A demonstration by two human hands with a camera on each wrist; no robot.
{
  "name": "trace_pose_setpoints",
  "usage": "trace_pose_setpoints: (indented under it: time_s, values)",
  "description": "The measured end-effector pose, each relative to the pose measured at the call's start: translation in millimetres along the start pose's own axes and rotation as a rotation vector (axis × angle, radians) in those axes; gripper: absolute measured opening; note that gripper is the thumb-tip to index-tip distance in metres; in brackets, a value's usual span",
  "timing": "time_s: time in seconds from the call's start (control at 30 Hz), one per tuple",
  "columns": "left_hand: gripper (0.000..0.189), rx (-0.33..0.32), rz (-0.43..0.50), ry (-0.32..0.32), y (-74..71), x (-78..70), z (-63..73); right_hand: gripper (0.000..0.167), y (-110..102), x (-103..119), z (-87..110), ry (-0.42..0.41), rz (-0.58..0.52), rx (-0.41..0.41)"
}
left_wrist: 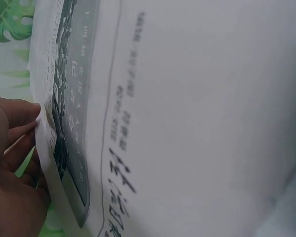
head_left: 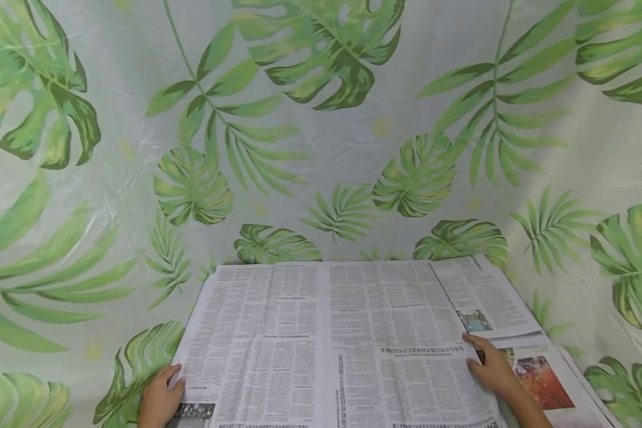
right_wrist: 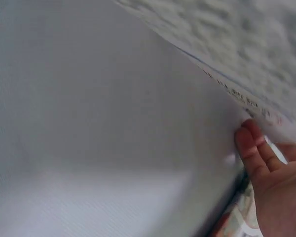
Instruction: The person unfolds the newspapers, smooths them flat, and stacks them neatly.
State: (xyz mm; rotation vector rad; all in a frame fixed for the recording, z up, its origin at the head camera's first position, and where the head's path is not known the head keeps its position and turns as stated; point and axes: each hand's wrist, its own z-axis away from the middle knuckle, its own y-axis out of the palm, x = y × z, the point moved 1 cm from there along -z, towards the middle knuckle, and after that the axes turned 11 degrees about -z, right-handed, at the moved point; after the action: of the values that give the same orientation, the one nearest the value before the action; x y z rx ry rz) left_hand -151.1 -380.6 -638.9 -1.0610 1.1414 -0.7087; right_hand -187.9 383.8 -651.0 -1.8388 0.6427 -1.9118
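A large newspaper (head_left: 278, 333) lies spread out below me, its print upside down from where I look. My left hand (head_left: 162, 395) is at its left edge. The left wrist view shows that hand (left_wrist: 15, 153) pinching the paper's rim between thumb and fingers, beside a dark printed picture (left_wrist: 74, 98). At the right edge, my right hand (head_left: 494, 371) holds the border of the top sheet. From the right wrist, the fingertips of this hand (right_wrist: 281, 187) meet the edge of a raised sheet (right_wrist: 227, 69), which hides part of the grip.
More printed sheets (head_left: 567, 362) with a red-orange picture lie beneath and to the right of the newspaper. A pale cloth with green leaves (head_left: 348, 154) covers the surface and background around it.
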Motion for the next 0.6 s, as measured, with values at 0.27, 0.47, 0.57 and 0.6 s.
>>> trace_pose_setpoints:
  time_s: [0.27, 0.47, 0.57, 0.6]
  values:
    - [0.062, -0.136, -0.012, 0.107, 6.4, -7.4, 8.8, 0.053, -10, 3, -2.5, -0.025, 0.032, -0.088]
    - [0.058, -0.217, -0.015, 0.132, 9.9, -15.2, 10.2, 0.036, -16, 6, -3.9, -0.091, 0.036, -0.206]
    - [0.055, -0.203, -0.008, 0.131, 8.9, -23.7, 8.6, 0.034, -21, 7, -7.4, -0.11, 0.056, -0.243]
    - [0.054, -0.187, -0.004, 0.137, 8.1, -27.3, 7.7, 0.036, -23, 8, -9.2, -0.111, 0.073, -0.242]
